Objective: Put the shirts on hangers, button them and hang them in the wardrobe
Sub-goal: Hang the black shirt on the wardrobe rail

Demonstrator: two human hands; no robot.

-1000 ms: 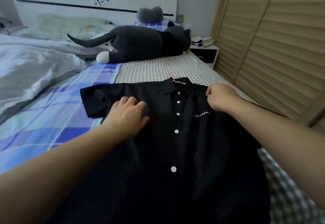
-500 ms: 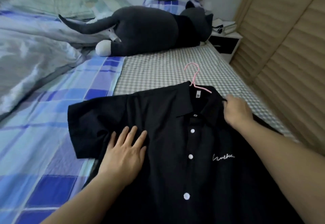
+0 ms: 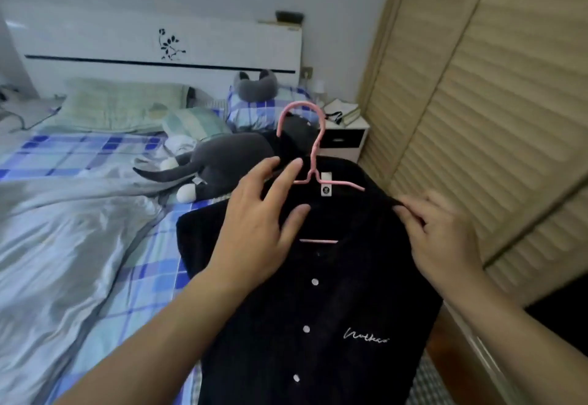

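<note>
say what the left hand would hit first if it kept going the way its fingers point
Probably the pink hanger: the left hand has straight fingers aimed up and right toward its neck above the black shirt collar. Depth is unclear, so the fingertips might pass in front of it.

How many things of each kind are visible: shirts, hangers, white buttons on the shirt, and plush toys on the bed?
Shirts: 1, black shirt
Hangers: 1, pink hanger
White buttons: 3
Plush toys: 1 sure, the grey cat; a grey thing by the headboard may be another, I cannot tell
Total: 6
</note>
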